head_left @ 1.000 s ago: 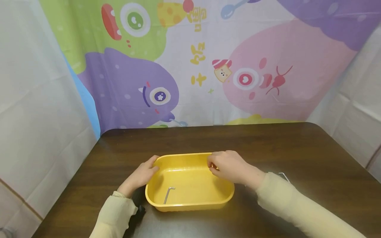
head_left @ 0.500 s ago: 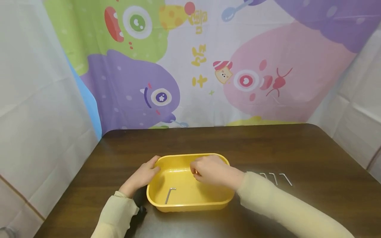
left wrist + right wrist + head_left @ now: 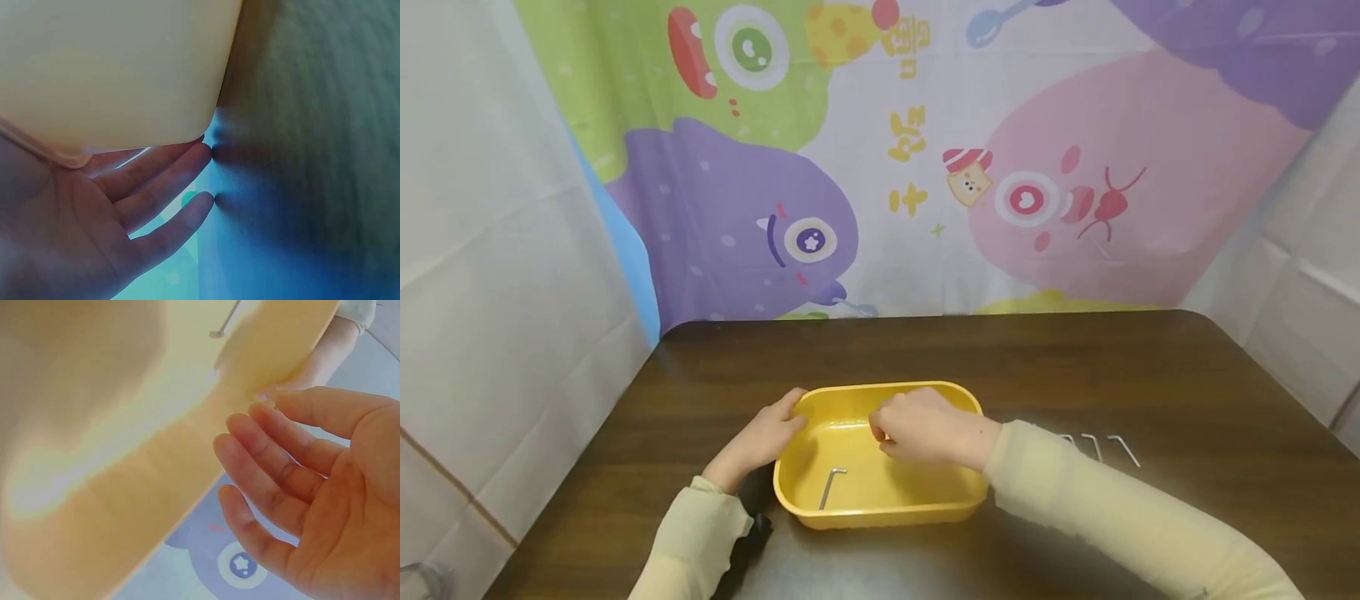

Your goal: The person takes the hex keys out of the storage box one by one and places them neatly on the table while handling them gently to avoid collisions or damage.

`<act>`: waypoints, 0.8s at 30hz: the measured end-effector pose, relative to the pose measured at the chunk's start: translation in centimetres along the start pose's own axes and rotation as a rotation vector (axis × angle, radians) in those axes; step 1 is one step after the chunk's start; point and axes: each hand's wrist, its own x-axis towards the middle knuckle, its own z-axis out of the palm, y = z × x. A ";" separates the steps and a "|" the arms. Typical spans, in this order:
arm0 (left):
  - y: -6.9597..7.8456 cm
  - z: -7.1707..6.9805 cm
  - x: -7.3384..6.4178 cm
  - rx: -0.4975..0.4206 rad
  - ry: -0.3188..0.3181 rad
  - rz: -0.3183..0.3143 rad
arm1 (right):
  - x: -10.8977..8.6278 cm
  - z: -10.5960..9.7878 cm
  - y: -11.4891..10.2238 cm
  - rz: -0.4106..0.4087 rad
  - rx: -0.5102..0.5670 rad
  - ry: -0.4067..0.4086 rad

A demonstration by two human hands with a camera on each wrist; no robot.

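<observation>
A yellow plastic tray (image 3: 887,518) rests on the table with one L-shaped hex key (image 3: 830,488) lying in its left part. My left hand (image 3: 765,433) holds the tray's left end, thumb over the rim. Outside the wall, its other fingers (image 3: 165,187) extend down, their tips touching the table in the left wrist view. Over the tray's right half hovers my right hand (image 3: 921,427). Its fingers are loosely bent, and the right wrist view shows nothing in the palm (image 3: 337,525).
Several more hex keys (image 3: 1125,451) lie in a row to the tray's right, partly hidden by my right sleeve (image 3: 1075,483). A dark object (image 3: 758,531) sits beside my left wrist. A cartoon-printed cloth (image 3: 910,167) hangs behind the dark wooden table (image 3: 850,350).
My right hand has moved left from the tray's far right corner to above its inside. More hex keys on the right have come into sight. The left hand stays on the rim.
</observation>
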 end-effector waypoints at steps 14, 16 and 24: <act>-0.2 -0.1 0.1 0.020 0.005 -0.001 | 2.5 -1.2 -0.2 -0.042 -0.002 -0.018; -0.2 -0.1 0.2 0.017 0.003 -0.003 | 3.1 -1.1 -0.4 -0.045 0.008 -0.042; -0.1 0.0 0.1 0.016 0.000 0.007 | 4.4 0.6 -1.3 -0.048 0.001 -0.150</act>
